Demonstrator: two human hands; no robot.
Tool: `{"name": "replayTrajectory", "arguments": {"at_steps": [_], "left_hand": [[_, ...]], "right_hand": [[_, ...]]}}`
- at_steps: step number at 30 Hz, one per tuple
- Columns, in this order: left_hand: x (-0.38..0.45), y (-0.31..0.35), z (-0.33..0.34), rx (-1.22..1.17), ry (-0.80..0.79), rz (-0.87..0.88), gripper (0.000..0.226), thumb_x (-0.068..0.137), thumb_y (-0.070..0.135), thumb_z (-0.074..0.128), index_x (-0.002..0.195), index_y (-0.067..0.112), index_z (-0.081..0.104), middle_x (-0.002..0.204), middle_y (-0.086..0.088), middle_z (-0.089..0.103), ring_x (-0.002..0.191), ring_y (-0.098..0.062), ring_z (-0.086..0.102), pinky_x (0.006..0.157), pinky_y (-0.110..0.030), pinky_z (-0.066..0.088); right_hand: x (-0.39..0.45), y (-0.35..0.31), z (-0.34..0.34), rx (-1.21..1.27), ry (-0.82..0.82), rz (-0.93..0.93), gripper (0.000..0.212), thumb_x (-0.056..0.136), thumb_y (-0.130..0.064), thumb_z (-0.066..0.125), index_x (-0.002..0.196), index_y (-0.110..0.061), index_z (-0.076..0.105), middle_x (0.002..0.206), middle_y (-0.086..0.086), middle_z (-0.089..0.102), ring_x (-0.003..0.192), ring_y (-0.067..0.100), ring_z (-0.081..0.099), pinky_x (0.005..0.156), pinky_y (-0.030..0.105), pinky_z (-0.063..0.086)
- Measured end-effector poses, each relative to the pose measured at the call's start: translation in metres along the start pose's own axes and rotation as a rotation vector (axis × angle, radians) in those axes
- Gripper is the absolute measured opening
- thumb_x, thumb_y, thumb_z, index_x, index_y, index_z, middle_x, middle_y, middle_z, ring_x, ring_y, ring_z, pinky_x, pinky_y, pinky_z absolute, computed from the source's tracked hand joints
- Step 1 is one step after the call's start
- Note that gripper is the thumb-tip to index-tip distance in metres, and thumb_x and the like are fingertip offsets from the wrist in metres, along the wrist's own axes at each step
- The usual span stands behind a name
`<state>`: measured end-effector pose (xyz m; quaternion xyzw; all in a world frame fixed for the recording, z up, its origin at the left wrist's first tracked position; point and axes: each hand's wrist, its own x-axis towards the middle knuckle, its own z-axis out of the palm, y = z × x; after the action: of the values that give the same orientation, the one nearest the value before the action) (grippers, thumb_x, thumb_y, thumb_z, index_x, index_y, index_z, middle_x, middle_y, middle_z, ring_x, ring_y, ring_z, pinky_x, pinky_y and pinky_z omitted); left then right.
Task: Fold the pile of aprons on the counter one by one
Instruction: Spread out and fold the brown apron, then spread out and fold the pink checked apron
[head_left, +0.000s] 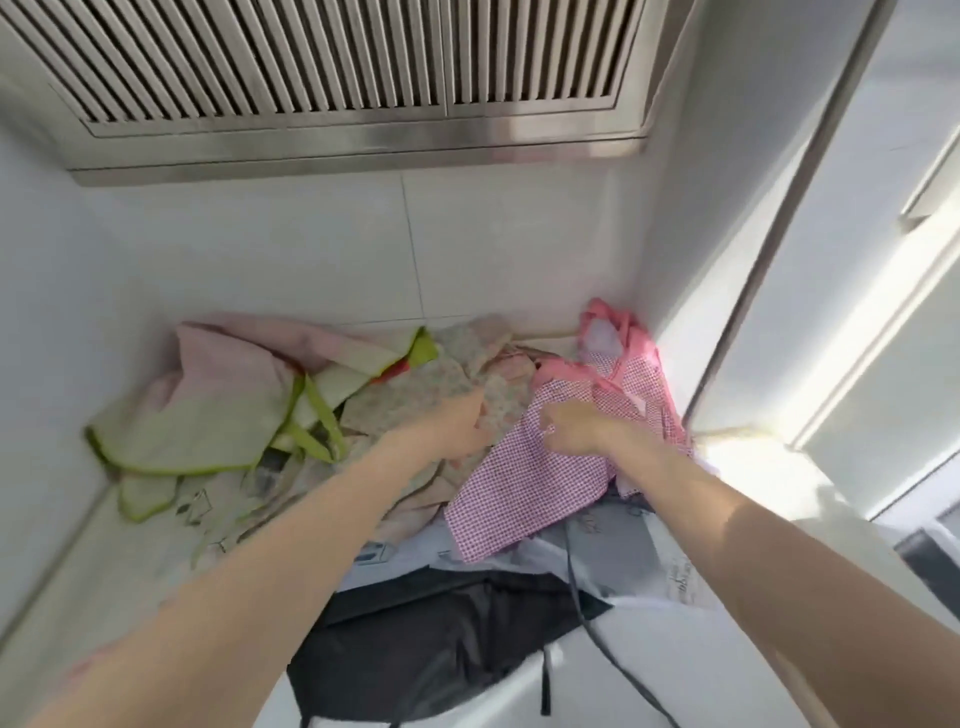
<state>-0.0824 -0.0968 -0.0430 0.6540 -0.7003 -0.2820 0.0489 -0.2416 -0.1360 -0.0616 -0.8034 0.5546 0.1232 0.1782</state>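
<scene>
A pile of aprons lies on the counter (83, 551) against the tiled wall. A pink checked apron (524, 493) sits on top at the right, with a pink trim bunched in the corner. My right hand (576, 428) grips its upper edge. My left hand (457, 428) reaches in beside it and holds the edge of a pale floral apron (415, 395). Further left lie a cream apron with green trim (202, 426) and a pale pink one (234, 358). A dark grey apron (431, 644) and a light blue-grey one (639, 556) lie nearest me.
A steel range hood with slatted vents (332, 67) hangs overhead. White tiled walls (311, 249) close the back and left. A white cabinet side (779, 234) stands at the right, sunlit at its lower edge.
</scene>
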Motion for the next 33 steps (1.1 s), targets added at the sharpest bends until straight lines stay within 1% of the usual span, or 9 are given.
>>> {"name": "replayTrajectory", "arguments": {"at_steps": [4, 9, 15, 18, 20, 22, 26, 29, 33], "left_hand": [[0.016, -0.038, 0.017, -0.032, -0.04, -0.048, 0.008, 0.092, 0.015, 0.052, 0.086, 0.016, 0.046, 0.081, 0.005, 0.043, 0.083, -0.017, 0.049, 0.06, -0.019, 0.038], [0.06, -0.032, 0.026, 0.005, -0.068, -0.006, 0.026, 0.093, 0.02, 0.05, 0.116, 0.008, 0.049, 0.104, -0.006, 0.054, 0.099, -0.025, 0.059, 0.082, -0.037, 0.051], [0.109, -0.004, 0.034, 0.119, -0.109, 0.172, 0.034, 0.093, 0.018, 0.049, 0.126, 0.011, 0.047, 0.125, -0.004, 0.054, 0.108, -0.019, 0.055, 0.091, -0.034, 0.048], [0.129, -0.003, 0.033, -0.048, -0.107, 0.157, 0.03, 0.095, 0.016, 0.05, 0.123, 0.009, 0.048, 0.118, -0.003, 0.054, 0.09, -0.015, 0.061, 0.067, -0.024, 0.055], [0.139, 0.0, 0.026, -0.297, -0.061, 0.075, 0.026, 0.097, 0.015, 0.048, 0.121, 0.006, 0.05, 0.109, -0.003, 0.056, 0.079, -0.013, 0.062, 0.056, -0.018, 0.053], [0.142, 0.002, 0.012, -0.662, 0.003, -0.068, 0.028, 0.099, 0.018, 0.046, 0.12, 0.002, 0.052, 0.098, -0.005, 0.061, 0.075, -0.014, 0.062, 0.057, -0.019, 0.054], [0.131, -0.022, -0.038, -1.226, -0.134, -0.225, 0.046, 0.096, 0.049, 0.037, 0.091, 0.009, 0.059, 0.075, -0.005, 0.063, 0.07, -0.018, 0.058, 0.065, -0.029, 0.049], [0.104, -0.056, -0.053, -0.972, -0.214, -0.127, 0.03, 0.096, 0.035, 0.045, 0.084, 0.012, 0.061, 0.079, -0.006, 0.062, 0.066, -0.01, 0.06, 0.059, -0.022, 0.049], [0.068, -0.101, -0.047, -0.672, -0.001, -0.172, 0.015, 0.085, 0.013, 0.067, 0.072, 0.014, 0.06, 0.063, -0.006, 0.053, 0.053, -0.011, 0.047, 0.047, -0.018, 0.034]], "right_hand": [[0.028, 0.021, 0.038, -0.01, -0.171, 0.13, 0.034, 0.097, -0.018, 0.04, 0.121, 0.003, 0.053, 0.13, 0.018, 0.05, 0.098, 0.024, 0.049, 0.066, 0.025, 0.043], [0.058, 0.062, 0.051, 0.066, -0.115, 0.318, 0.04, 0.094, -0.012, 0.04, 0.133, -0.004, 0.039, 0.151, 0.025, 0.011, 0.14, 0.04, 0.013, 0.113, 0.047, 0.023], [0.09, 0.1, 0.048, 0.204, 0.046, 0.619, 0.038, 0.094, -0.028, 0.044, 0.127, -0.009, 0.048, 0.152, 0.026, 0.014, 0.141, 0.041, 0.007, 0.114, 0.05, 0.01], [0.1, 0.11, 0.049, 0.445, 0.172, 0.619, 0.019, 0.091, -0.02, 0.045, 0.093, -0.004, 0.054, 0.129, 0.024, 0.049, 0.126, 0.038, 0.039, 0.105, 0.046, 0.032], [0.102, 0.106, 0.029, 0.649, 0.395, 0.568, 0.022, 0.092, -0.011, 0.045, 0.073, 0.0, 0.049, 0.093, 0.013, 0.058, 0.097, 0.028, 0.055, 0.078, 0.031, 0.043], [0.102, 0.084, -0.007, 0.853, 0.556, 0.409, 0.026, 0.093, -0.007, 0.048, 0.071, 0.004, 0.058, 0.077, 0.01, 0.057, 0.085, 0.021, 0.055, 0.072, 0.027, 0.045], [0.089, 0.005, -0.066, 0.915, 0.317, -0.17, 0.019, 0.084, -0.011, 0.065, 0.098, 0.0, 0.073, 0.108, 0.011, 0.07, 0.101, 0.014, 0.062, 0.091, 0.023, 0.043], [0.077, -0.058, -0.05, 0.725, -0.037, -0.46, 0.016, 0.086, -0.011, 0.064, 0.095, -0.003, 0.075, 0.098, 0.006, 0.072, 0.084, 0.0, 0.062, 0.081, 0.015, 0.045], [0.072, -0.107, -0.003, 0.549, -0.351, -0.607, 0.022, 0.09, -0.012, 0.059, 0.105, -0.001, 0.071, 0.109, 0.008, 0.07, 0.098, 0.011, 0.061, 0.089, 0.021, 0.045]]}}
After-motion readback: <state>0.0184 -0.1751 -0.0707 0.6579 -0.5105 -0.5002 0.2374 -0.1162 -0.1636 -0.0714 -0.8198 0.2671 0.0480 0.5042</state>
